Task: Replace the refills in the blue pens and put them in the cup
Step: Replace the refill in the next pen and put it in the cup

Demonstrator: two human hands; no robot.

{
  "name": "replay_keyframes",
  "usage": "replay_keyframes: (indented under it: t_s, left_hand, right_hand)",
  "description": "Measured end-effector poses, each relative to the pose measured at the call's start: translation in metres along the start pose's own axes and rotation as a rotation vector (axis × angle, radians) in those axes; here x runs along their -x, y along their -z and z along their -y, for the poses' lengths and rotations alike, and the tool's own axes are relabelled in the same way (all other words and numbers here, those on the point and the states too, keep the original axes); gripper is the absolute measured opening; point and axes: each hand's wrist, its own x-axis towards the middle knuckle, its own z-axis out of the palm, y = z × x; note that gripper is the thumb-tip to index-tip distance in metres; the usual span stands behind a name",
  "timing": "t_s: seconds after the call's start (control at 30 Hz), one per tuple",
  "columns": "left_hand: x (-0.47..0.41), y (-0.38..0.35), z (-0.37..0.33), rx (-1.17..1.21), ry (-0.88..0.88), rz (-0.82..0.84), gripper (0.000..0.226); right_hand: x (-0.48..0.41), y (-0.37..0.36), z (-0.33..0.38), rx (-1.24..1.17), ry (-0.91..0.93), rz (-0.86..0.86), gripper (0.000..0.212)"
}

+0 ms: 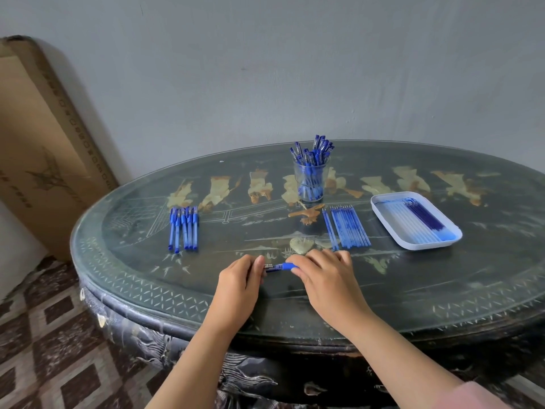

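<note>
A cardboard box (44, 149) leans against the wall at far left. On the left of the dark oval worktop (413, 290) six blue pens (183, 228) lie side by side in a row. Near the front edge, the left hand (240, 278) has its grip closed round one end of a blue pen (280, 266), fingers curled and thumb on top. The right hand (324, 276) holds the other end, its grip closed with the fingers folded over the pen's blue section. The pen runs crosswise between them, low over the worktop. Farther back stands a clear cup (311, 178) packed with upright blue pens. To its right, a row of blue refills (348, 228) lies on the worktop. Beyond them, a white tray (427, 245) holds more refills.
</note>
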Motion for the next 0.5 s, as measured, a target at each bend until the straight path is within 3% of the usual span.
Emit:
replay_keyframes:
  t_s: [0.13, 0.27, 0.5]
  left_hand:
    - [0.000, 0.004, -0.002, 0.043, 0.059, -0.085, 0.023]
    - [-0.001, 0.019, -0.007, 0.138, 0.182, -0.214, 0.007]
    - [-0.021, 0.046, -0.001, -0.244, 0.164, 0.173, 0.021]
  right_hand:
    - [0.001, 0.005, 0.000, -0.031, -0.018, 0.027, 0.067]
    - [0.002, 0.006, 0.000, -0.016, -0.061, 0.012, 0.074]
    - [0.002, 0.004, 0.000, -0.029, -0.072, 0.006, 0.074]
